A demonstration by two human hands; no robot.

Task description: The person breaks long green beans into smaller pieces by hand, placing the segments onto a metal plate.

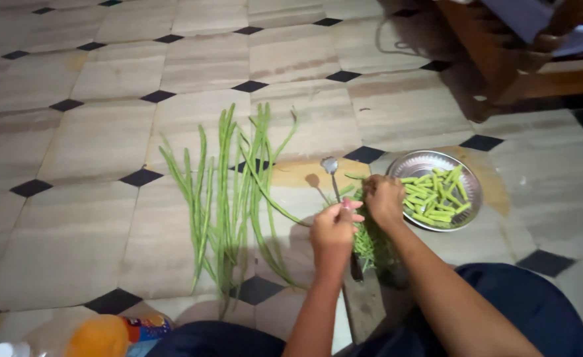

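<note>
My right hand (384, 198) covers the near ends of the green pods I grip, so their length is unclear; the floor-blade's (334, 175) lower part hides behind my left hand (334, 231); an orange-capped bottle (106, 336) is cut off below; the wooden furniture (503, 59) runs off the top.

Views: we have a single one, worn on the person's head.
Direction: we look steeply down and forward over the tiled floor (93, 145).
Nearness: the left hand (334, 228) and right hand (384, 198) sit close below us, just right of centre.
Reach: wooden furniture (503, 59) crosses the top right corner, well beyond.
Overlap: no second view shares this scene.
</note>
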